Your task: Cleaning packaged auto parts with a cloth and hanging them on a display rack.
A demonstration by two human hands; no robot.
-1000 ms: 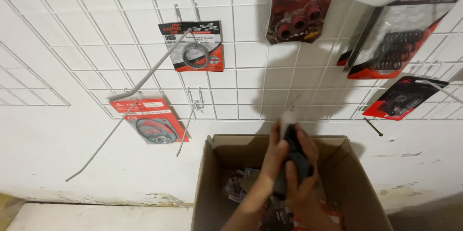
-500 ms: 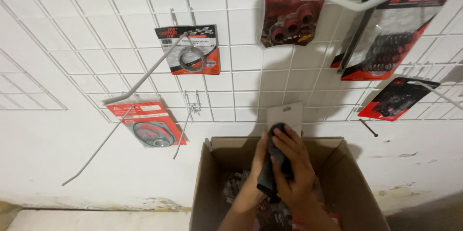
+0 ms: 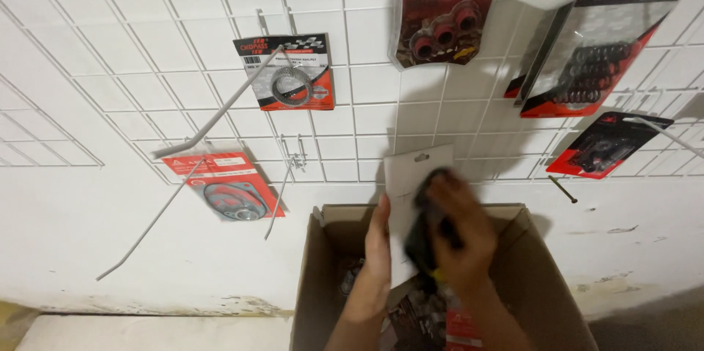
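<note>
Carded spare part (image 3: pixel 414 197), a white backing card with a dark part fixed to its front, is held up between two bare hands just above an open cardboard box (image 3: pixel 513 248) at the near foot of a white wire display grid (image 3: pixel 352 109); the left hand (image 3: pixel 378 248) grips the card's left edge, fingers closed on it, while the right hand (image 3: pixel 462 230) wraps over the dark part with fingers curled tight around it, somewhat blurred; the card's punched hang hole sits at its top edge, facing the grid. More packets lie inside the box beneath the hands. On the grid hang other goods: a red-and-black ring packet (image 3: pixel 290 79) above and to the left, a red gasket packet (image 3: pixel 231 189) lower left, a red blister pack of rollers (image 3: pixel 440 21) directly above, and two dark packs (image 3: pixel 587 50) at far right; long white pegs (image 3: pixel 220 116) jut out, and a short bare hook (image 3: pixel 290 167) stands just left of the card. Handled well, the card would be kept flat and upright, the hole left uncovered by either thumb, and the hold taken on the card's edges rather than on the part, so that nothing bends or tears at the hole; that is a judgement from how it is held.
</note>
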